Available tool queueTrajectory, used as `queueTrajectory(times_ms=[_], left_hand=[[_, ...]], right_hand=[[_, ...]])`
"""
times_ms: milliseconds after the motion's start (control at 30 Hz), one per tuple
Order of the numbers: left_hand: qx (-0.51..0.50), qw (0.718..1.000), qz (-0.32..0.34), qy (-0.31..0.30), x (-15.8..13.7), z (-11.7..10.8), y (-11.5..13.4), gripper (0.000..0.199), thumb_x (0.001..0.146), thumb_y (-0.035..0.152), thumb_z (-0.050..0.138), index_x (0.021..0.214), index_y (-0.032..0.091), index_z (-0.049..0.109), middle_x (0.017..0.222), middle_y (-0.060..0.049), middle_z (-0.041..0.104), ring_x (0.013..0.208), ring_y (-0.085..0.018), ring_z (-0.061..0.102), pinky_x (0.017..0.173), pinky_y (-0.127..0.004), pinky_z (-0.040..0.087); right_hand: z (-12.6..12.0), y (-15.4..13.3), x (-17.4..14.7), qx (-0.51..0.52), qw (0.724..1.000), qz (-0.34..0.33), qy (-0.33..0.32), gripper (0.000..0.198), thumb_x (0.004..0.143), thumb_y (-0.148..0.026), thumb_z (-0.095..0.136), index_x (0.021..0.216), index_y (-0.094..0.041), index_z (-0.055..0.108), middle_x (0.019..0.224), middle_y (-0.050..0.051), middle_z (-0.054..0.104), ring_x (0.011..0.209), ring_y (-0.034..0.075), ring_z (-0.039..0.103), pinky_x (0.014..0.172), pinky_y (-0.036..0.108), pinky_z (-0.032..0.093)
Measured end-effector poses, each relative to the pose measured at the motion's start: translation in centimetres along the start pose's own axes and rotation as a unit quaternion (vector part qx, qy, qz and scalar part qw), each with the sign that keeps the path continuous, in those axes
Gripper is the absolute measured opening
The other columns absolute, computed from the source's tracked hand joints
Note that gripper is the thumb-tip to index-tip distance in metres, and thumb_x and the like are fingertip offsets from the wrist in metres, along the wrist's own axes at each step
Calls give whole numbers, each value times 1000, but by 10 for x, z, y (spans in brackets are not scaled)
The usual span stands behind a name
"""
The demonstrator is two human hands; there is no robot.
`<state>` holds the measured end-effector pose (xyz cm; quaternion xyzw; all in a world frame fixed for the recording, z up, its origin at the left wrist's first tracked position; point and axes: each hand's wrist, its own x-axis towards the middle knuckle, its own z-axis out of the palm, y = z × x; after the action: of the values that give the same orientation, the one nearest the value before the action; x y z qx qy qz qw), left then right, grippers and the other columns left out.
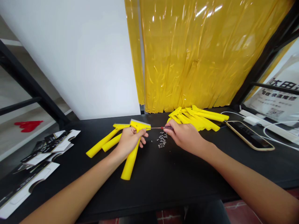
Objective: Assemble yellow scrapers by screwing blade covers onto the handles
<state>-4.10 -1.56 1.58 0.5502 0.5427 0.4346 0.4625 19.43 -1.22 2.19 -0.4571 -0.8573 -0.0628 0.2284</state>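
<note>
My left hand (131,138) is closed around a yellow plastic scraper (130,163), whose wide head with a pale edge points away from me. A screwdriver (157,128) with a dark red handle is gripped in my right hand (181,132). Its thin shaft runs leftward, and the tip meets the side of the scraper's head. Two more yellow scrapers (100,141) lie left of my left hand, partly hidden by it. Below the screwdriver is a small heap of screws and nuts (161,141), with a few loose pieces around it.
A pile of yellow scrapers (198,118) lies at the back right of the black table (177,183). Beside it are a phone (249,135) and a white power strip (268,124) with cables. Printed cards (44,158) are stacked left. A yellow plastic curtain (187,56) hangs behind.
</note>
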Motion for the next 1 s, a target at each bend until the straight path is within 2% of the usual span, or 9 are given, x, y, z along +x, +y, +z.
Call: queueTrajectory(times_ms=[200, 333, 433, 533, 733, 800, 933, 1000], left_hand=[[5, 1000, -17, -22, -1, 5, -10, 25, 84, 33, 66, 71, 11, 69, 53, -5, 63, 44, -13, 57, 45, -24, 47], [32, 999, -13, -25, -1, 5, -8, 28, 86, 35, 64, 73, 11, 69, 52, -5, 63, 42, -13, 56, 46, -24, 46], [48, 998, 2, -28, -2, 4, -6, 30, 87, 37, 64, 75, 10, 69, 52, -5, 64, 42, -13, 57, 46, -25, 46], [33, 999, 3, -23, -4, 4, -5, 31, 87, 39, 65, 77, 11, 70, 55, -5, 65, 43, -13, 56, 47, -25, 46], [3, 1000, -13, -16, -4, 4, -5, 29, 85, 39, 68, 77, 11, 71, 57, -6, 65, 45, -12, 55, 46, -24, 45], [9, 1000, -9, -15, -4, 4, -5, 29, 85, 39, 68, 76, 11, 71, 56, -5, 65, 44, -12, 55, 46, -24, 44], [32, 999, 9, -10, -4, 3, -3, 31, 86, 40, 66, 76, 11, 71, 54, -5, 64, 43, -13, 56, 46, -25, 45], [46, 999, 16, -5, -4, 3, -2, 30, 86, 40, 66, 76, 12, 71, 54, -5, 64, 43, -13, 56, 46, -25, 46]], right_hand=[[4, -2, 0, -73, 997, 7, 14, 49, 104, -53, 30, 96, -17, 63, 71, 8, 71, 60, 22, 63, 53, 32, 21], [4, -4, -1, -40, 999, 22, 9, 60, 104, -57, 26, 79, -18, 64, 71, 8, 71, 63, 20, 64, 56, 31, 23], [0, -3, 0, 4, 1000, 23, 10, 55, 104, -56, 29, 78, -19, 61, 71, 7, 70, 65, 19, 64, 57, 31, 26], [-7, 0, 0, 19, 1000, 0, 4, 43, 104, -51, 33, 88, -20, 58, 73, 4, 69, 65, 19, 64, 57, 31, 27], [-14, 2, -2, 33, 998, -51, -15, 23, 102, -40, 43, 107, -19, 50, 93, 5, 72, 76, 20, 66, 58, 30, 31], [-12, 2, -2, 29, 998, -50, -16, 24, 104, -39, 38, 106, -18, 51, 92, 7, 72, 75, 21, 66, 57, 30, 30], [-10, 1, -1, -4, 1000, -3, 0, 41, 104, -50, 33, 93, -19, 56, 72, 6, 69, 63, 20, 62, 55, 31, 24], [-11, 0, -1, 22, 1000, 14, 8, 41, 104, -51, 33, 90, -19, 56, 69, 5, 67, 62, 19, 61, 55, 31, 26]])
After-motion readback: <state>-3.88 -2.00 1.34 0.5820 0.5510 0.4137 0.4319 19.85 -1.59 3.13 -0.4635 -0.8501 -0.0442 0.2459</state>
